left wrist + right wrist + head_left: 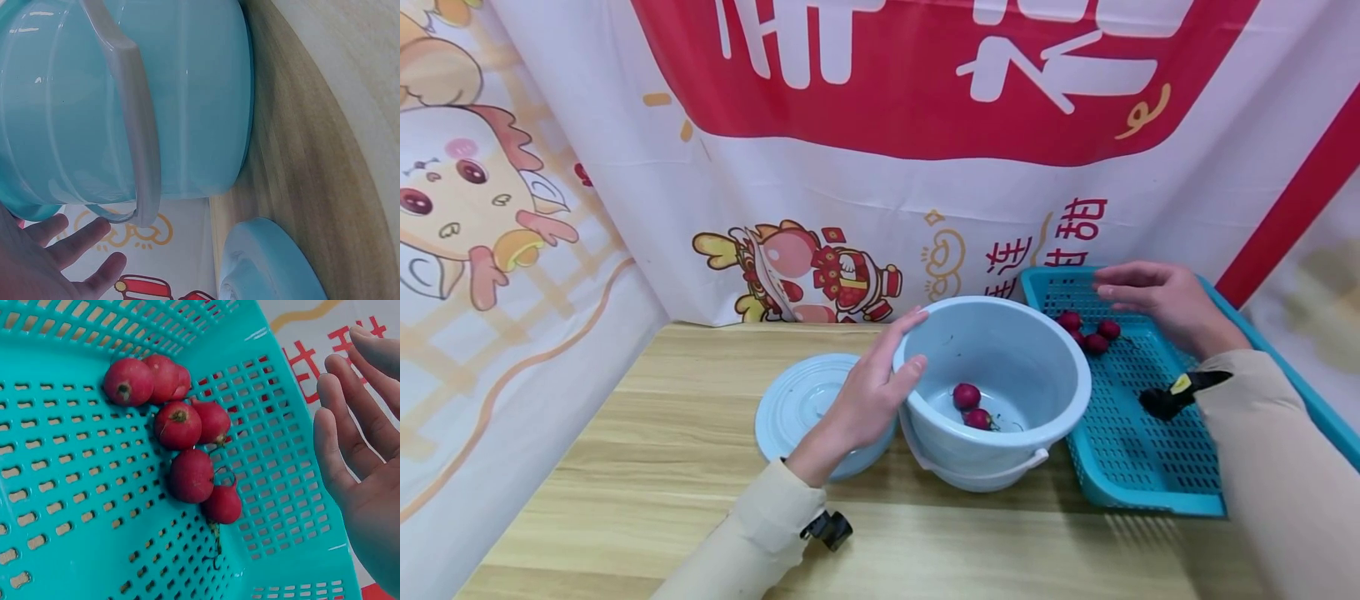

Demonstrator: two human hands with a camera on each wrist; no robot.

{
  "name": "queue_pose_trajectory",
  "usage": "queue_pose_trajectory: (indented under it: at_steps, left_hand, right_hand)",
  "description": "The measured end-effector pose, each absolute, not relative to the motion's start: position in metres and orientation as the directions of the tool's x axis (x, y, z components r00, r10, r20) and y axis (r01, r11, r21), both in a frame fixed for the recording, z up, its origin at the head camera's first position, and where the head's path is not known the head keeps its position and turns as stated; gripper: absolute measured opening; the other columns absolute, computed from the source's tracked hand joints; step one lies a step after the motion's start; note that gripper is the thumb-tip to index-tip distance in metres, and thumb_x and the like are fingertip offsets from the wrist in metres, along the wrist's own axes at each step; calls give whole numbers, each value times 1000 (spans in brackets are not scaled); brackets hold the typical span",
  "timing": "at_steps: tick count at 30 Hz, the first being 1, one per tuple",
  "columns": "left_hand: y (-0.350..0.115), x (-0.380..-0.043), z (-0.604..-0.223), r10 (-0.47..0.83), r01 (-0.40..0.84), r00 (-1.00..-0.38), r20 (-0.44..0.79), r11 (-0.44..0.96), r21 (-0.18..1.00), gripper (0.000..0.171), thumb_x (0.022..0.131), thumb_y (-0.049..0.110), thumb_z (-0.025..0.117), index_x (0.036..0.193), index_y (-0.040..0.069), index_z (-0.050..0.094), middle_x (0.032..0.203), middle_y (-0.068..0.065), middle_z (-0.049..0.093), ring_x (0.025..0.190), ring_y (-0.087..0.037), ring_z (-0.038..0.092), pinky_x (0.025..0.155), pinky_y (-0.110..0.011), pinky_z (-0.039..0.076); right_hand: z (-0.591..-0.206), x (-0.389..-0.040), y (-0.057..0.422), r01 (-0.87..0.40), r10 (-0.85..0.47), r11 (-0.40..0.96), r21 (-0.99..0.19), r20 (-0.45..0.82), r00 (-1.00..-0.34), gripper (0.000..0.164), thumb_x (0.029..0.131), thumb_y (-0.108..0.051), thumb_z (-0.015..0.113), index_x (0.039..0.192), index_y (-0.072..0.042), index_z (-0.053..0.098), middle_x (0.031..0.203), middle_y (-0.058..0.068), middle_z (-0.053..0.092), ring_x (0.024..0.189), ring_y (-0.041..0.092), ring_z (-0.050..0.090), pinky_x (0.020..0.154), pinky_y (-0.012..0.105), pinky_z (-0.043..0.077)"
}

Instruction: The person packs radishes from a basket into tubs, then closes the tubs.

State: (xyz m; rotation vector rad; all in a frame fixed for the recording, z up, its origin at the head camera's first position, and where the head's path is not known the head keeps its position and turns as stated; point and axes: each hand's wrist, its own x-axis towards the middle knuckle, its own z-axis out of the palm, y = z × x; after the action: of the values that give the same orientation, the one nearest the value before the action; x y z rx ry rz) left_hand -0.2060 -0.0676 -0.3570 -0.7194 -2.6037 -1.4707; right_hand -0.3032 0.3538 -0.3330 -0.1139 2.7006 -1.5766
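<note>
A light blue bucket (992, 454) with a pale handle (140, 125) stands upright, two red radishes (967, 397) on its bottom. My left hand (868, 387) rests at the bucket's left rim, its thumb by the rim and its other fingers spread fairly straight along the outer side. Above the turquoise basket (1150, 504), my right hand (1168, 304) hovers with loosely extended fingers and nothing in them. Several more radishes (191, 475) lie clustered at one end of the basket, apart from that hand; some show stem or root ends.
Left of the bucket, a round light blue lid (790, 408) lies on the wooden table (625, 467), partly behind my left hand. The basket sits close against the bucket's right side. A printed cloth (820, 183) hangs along the table's back.
</note>
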Motion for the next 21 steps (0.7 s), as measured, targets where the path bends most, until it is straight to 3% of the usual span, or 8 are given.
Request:
queue_pose_trajectory:
  at_steps: [12,15,19,21]
  left_hand:
    - [-68,-204,-356,366,427,-888,280,429,796,61,107,46,43,165,36,32,176,12,27,163,-23,30,126,-65,34]
    - [-69,-205,-356,363,429,-888,282,431,794,61,106,46,43,165,36,33,176,13,27,163,-23,30,126,-65,34]
    - [-69,-205,-356,366,429,-887,281,430,794,60,107,46,43,165,35,33,175,12,27,162,-23,30,126,-65,34]
    - [-69,-205,-355,369,430,-886,281,427,795,60,107,45,43,165,35,33,176,12,27,163,-23,30,126,-65,33]
  right_hand:
    - [-340,-306,360,18,-51,557,-830,-56,-997,80,94,-53,75,160,-19,47,125,-28,61,114,5,64,89,24,62]
    - [-345,-308,362,31,-57,588,-809,-79,-995,79,97,-50,72,163,-16,43,141,-13,61,125,16,61,94,30,61]
    - [-353,-309,364,59,-80,608,-792,-135,-988,79,100,-46,69,164,-11,37,163,15,45,142,35,49,109,51,56]
    - [-357,-309,365,77,-87,610,-789,-164,-983,79,101,-44,69,165,-10,36,166,22,41,146,42,44,114,60,51]
